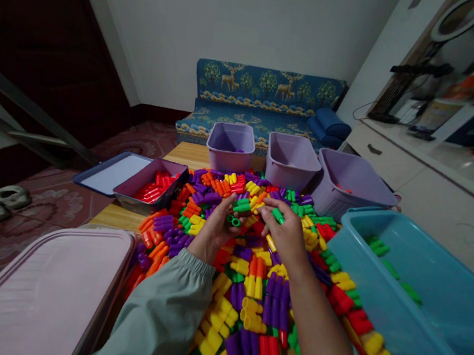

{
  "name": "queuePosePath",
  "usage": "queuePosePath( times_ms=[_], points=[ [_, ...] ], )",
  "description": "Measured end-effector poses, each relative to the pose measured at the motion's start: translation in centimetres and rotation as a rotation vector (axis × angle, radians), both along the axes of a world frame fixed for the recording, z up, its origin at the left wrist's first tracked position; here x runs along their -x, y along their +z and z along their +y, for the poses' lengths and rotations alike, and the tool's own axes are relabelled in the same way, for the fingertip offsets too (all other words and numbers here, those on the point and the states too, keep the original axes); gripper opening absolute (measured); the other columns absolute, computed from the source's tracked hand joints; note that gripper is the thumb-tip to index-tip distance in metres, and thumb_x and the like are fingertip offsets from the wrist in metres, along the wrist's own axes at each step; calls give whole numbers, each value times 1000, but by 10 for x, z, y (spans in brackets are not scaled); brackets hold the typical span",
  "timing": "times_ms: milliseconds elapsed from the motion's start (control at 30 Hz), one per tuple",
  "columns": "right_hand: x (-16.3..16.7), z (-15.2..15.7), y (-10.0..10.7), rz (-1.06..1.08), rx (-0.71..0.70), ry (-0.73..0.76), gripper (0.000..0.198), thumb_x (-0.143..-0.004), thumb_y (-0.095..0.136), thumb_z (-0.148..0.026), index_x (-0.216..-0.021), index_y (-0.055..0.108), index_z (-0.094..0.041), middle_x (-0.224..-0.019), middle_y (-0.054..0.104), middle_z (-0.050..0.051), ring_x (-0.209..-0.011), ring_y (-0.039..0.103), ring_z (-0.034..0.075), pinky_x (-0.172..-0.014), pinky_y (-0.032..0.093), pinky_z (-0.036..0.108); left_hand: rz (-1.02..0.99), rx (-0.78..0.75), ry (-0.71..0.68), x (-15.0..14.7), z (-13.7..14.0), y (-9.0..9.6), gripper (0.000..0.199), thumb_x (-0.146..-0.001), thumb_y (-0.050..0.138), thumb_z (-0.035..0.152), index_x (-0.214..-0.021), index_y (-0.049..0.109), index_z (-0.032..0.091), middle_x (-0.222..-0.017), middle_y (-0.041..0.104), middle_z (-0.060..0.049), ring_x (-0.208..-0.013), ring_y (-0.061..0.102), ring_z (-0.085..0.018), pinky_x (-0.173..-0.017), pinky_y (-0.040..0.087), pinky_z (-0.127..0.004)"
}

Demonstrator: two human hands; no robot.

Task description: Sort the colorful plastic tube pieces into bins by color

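Observation:
My left hand (215, 232) is closed around green plastic building pieces (233, 221), whose round hollow ends face me. To its right, my right hand (285, 230) has its fingers curled on another green building piece (278, 215). Both hands hover over a wide heap of loose tube-shaped pieces in purple, yellow, red, orange and green. Below the hands lie joined purple pieces (276, 302) and a yellow-and-orange set (255, 276). A yellow piece (271, 242) shows just under my right fingers; I cannot tell whether they touch it.
Lilac bins (229, 159) line the table's far side. A blue tub (381, 304) with green pieces stands at right. An open box (145, 207) holds red pieces at left, near a pink lid (52, 287). Beyond is a patterned sofa (254, 113).

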State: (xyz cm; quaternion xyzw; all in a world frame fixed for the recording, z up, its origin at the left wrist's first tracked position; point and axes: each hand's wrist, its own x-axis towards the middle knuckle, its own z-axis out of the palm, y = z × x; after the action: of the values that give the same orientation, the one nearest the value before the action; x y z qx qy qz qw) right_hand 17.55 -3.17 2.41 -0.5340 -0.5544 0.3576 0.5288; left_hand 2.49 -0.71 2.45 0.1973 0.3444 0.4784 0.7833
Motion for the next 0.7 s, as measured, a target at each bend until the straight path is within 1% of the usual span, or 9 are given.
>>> queuePosePath(
  times_ms=[100, 167, 200, 267, 333, 400, 467, 533, 700],
  points=[
    [-7, 6, -9, -203, -12, -17, 32, -81, 63, -38, -105, 69, -16, -93, 74, 9, -67, 69, 19, -67, 55, 33, 15, -5, 81, 1, 2, 1, 17, -82, 63, 29, -77, 54, 16, -61, 54, 2, -44, 49, -7, -32, 23, -13],
    [-7, 6, -10, -360, -81, -25, 27, -80, 65, -36, -100, 71, -19, -100, 74, 9, -93, 68, 25, -86, 52, 39, 74, -15, 122, 0, 3, 0, 14, -79, 64, 27, -78, 57, 15, -62, 56, 2, -46, 50, -7, -34, 28, -14],
    [-6, 5, -9, -420, -117, -43, 26, -80, 66, -37, -98, 72, -19, -102, 74, 9, -100, 66, 27, -92, 50, 41, 119, -29, 145, -2, 3, -2, 13, -78, 65, 27, -78, 58, 15, -63, 57, 2, -47, 51, -7, -36, 31, -15],
    [-2, 3, -6, -445, -146, -72, 27, -82, 65, -40, -97, 73, -19, -100, 74, 9, -97, 66, 25, -90, 50, 40, 217, -90, 176, -5, 2, -6, 14, -76, 66, 28, -78, 62, 14, -66, 60, 1, -50, 52, -8, -41, 36, -17],
    [4, 0, -4, -385, -111, -31, 31, -83, 64, -42, -100, 72, -17, -95, 73, 9, -81, 67, 21, -78, 53, 34, 311, -182, 146, -9, 0, -9, 17, -73, 68, 29, -74, 64, 13, -67, 61, 0, -54, 53, -8, -47, 39, -18],
    [9, -2, -4, -347, -73, 35, 33, -82, 64, -39, -107, 70, -17, -95, 72, 8, -68, 64, 16, -66, 52, 29, 379, -277, 83, -12, -2, -10, 19, -71, 70, 31, -72, 66, 13, -70, 64, -1, -60, 56, -10, -53, 41, -19],
    [11, -2, -6, -378, -78, 62, 35, -82, 62, -31, -114, 67, -17, -99, 71, 8, -63, 61, 13, -63, 51, 27, 412, -325, 46, -14, -3, -11, 21, -70, 71, 33, -74, 67, 13, -74, 66, -2, -67, 59, -12, -59, 43, -20],
    [12, -1, -8, -419, -95, 41, 37, -81, 59, -24, -117, 66, -16, -102, 69, 8, -63, 60, 12, -65, 51, 27, 399, -303, 40, -15, -2, -10, 24, -70, 72, 36, -80, 68, 14, -77, 67, -2, -71, 60, -13, -61, 44, -21],
    [9, 0, -7, -367, -169, -81, 31, -76, 61, -19, -106, 68, -15, -102, 63, 8, -70, 61, 14, -70, 53, 29, 261, -195, 74, -12, 2, -7, 28, -80, 66, 41, -86, 66, 14, -76, 63, -2, -66, 57, -12, -61, 46, -22]
  ],
)
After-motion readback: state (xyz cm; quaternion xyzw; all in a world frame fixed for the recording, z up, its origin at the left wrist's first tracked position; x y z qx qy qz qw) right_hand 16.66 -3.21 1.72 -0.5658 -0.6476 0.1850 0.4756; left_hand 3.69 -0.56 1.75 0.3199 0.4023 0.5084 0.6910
